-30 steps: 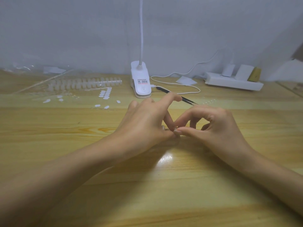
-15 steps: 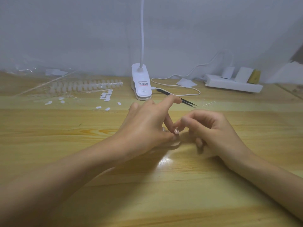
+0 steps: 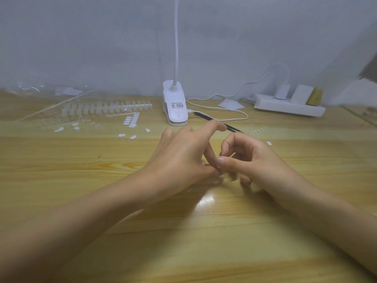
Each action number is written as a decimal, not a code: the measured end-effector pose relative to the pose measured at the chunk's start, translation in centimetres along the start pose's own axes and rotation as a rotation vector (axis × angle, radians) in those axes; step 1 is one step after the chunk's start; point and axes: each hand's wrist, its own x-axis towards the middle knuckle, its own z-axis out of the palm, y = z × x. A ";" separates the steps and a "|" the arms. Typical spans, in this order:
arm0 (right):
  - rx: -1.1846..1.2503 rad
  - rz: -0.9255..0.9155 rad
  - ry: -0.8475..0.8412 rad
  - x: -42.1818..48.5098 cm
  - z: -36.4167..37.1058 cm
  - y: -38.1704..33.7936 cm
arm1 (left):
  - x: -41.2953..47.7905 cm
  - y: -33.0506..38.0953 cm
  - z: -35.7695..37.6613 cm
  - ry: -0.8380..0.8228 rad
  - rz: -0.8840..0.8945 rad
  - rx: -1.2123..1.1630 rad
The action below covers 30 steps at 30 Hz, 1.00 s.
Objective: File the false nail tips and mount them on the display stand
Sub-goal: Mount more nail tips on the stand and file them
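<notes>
Head view, single frame. Left hand (image 3: 181,158): forefinger (image 3: 214,126) stretched forward, the other fingers bent down toward the thumb. Its thumb tip meets the right thumb (image 3: 223,160) low between the two hands. Right hand (image 3: 259,160): fingers curled into a loose hook, thumb laid across toward the left hand, lower fingers blurred. Both hands close in on one small spot — what sits there is hidden or too small. I cannot tell whether either hand grips a tip or only touches the other hand. Both forearms reach in from the bottom corners over the wooden table (image 3: 204,231).

Outward from the hands: black tweezers (image 3: 204,117) lie just behind the left forefinger, partly covered by it. A lone oval (image 3: 269,142), small and white, lies on the table just beyond the right hand. More white ovals (image 3: 131,120) sit to the far left, a cluster in two columns with a few loose ones near it — tips or stickers, I cannot tell. Behind them a row of pale nail tips (image 3: 106,108) stands along a clear strip, well apart from the hands. Clip lamp (image 3: 175,111) at back centre, neck rising out of frame. A white cable (image 3: 224,118) loops on the table to its right. Power strip (image 3: 285,108) against the wall, far right. Crumpled clear plastic (image 3: 51,89), far left.
</notes>
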 end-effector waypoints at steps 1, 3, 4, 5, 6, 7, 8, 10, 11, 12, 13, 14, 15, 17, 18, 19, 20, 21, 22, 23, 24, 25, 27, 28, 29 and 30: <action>-0.003 0.000 -0.001 -0.1 0.0 -0.1 | 0.0 0.0 0.0 0.001 0.002 -0.001; -0.004 -0.006 0.010 -0.1 0.0 -0.1 | 0.0 0.0 0.0 -0.002 0.002 0.003; 0.000 -0.007 0.013 -0.1 0.1 -0.1 | 0.0 0.0 0.0 -0.002 0.004 0.007; 0.005 -0.002 0.012 -0.1 0.1 -0.1 | 0.0 0.0 0.0 0.002 0.006 0.012; 0.009 0.005 0.009 -0.1 0.1 -0.1 | 0.0 0.0 0.1 0.005 0.010 0.015; 0.010 0.014 0.004 0.0 0.1 -0.1 | 0.0 0.0 0.1 0.007 0.013 0.016; 0.011 0.023 -0.002 0.0 0.1 -0.2 | 0.0 0.0 0.1 0.005 0.016 0.016; 0.012 0.037 -0.012 0.0 0.0 -0.2 | 0.1 -0.1 0.1 0.001 0.017 0.020; 0.012 0.042 -0.011 0.0 0.0 -0.2 | 0.1 -0.2 0.1 -0.001 0.018 0.024; 0.009 0.047 -0.007 0.0 0.1 -0.2 | 0.1 -0.3 0.1 -0.002 0.019 0.026; 0.005 0.055 0.000 0.1 0.1 -0.2 | 0.1 -0.4 0.1 -0.001 0.019 0.028; -0.001 0.067 0.004 0.1 0.0 -0.1 | 0.1 -0.4 0.2 -0.001 0.020 0.033; -0.006 0.081 0.003 0.1 0.0 0.0 | 0.1 -0.5 0.2 -0.002 0.022 0.043; 0.020 0.125 -0.005 0.1 -0.2 0.0 | 0.1 -0.4 0.2 -0.024 0.026 0.048; 0.071 0.143 -0.005 0.1 -0.5 0.0 | 0.1 -0.3 0.0 -0.056 0.027 0.042; 0.125 0.151 -0.007 0.1 -0.7 0.0 | 0.3 -0.3 -0.5 -0.108 0.027 0.038; 0.151 0.145 -0.016 -0.1 -1.0 -0.1 | 0.5 -0.4 -1.4 -0.177 0.025 0.038; 0.123 0.121 -0.030 -0.2 -1.3 0.0 | 0.7 -0.7 -2.6 -0.262 0.015 0.029; 0.034 0.084 -0.050 -0.5 -1.5 0.1 | 1.0 -1.1 -4.2 -0.352 -0.005 0.000; -0.100 0.041 -0.074 -0.7 -1.7 0.2 | 1.1 -1.6 -5.8 -0.431 -0.025 -0.038; -0.234 -0.006 -0.096 -0.9 -1.8 0.3 | 1.1 -2.1 -7.2 -0.489 -0.031 -0.055; -0.338 -0.050 -0.105 -1.0 -1.7 0.5 | 0.9 -2.6 -8.2 -0.530 -0.030 -0.043; -0.427 -0.116 -0.086 -1.0 -1.2 0.8 | 0.0 -3.4 -8.6 -0.582 -0.054 0.019; -0.442 -0.138 -0.071 -0.9 -1.0 0.9 | -0.6 -3.9 -8.2 -0.589 -0.077 0.028; -0.450 -0.153 -0.059 -0.9 -0.8 0.9 | -1.3 -4.3 -7.4 -0.574 -0.098 0.017; -0.452 -0.165 -0.046 -1.0 -0.6 0.9 | -2.0 -4.8 -6.7 -0.535 -0.110 -0.009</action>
